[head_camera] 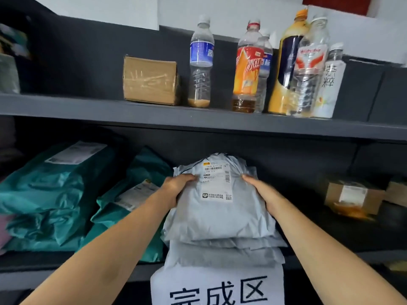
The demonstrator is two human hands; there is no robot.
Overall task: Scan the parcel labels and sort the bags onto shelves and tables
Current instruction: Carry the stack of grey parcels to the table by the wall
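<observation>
**Item: grey mailer bag (220,208).** Soft, pale grey plastic, creased and puffed, folded flap at the far end. It lies flat on top of a stack of grey bags (224,254) of the same kind, on the lower shelf (44,279), roughly mid-width, with its near end towards you.

**Label (217,183).** White, rectangular, stuck on the upper face towards the far end. It carries barcodes, a printed code line, a small logo and a QR square low down. The finer print is too small to read.

**Hands.** Your left hand (176,188) grips the bag's left edge, fingertips reaching the label's edge. Your right hand (262,192) grips the right edge opposite. Both have their fingers curled over the plastic, so the bag is held between them.

**Front of shelf.** A white paper sign (218,287) with large black characters hangs below the stack.

**Same shelf.** Two teal bags (50,194) with white labels lie to the left, the nearer one just beside the stack. A small labelled carton (352,198) sits well apart to the right.

**Upper shelf (110,111).** A taped cardboard box (150,81) stands beside a row of upright plastic bottles (248,67), most of them nearly empty.
</observation>
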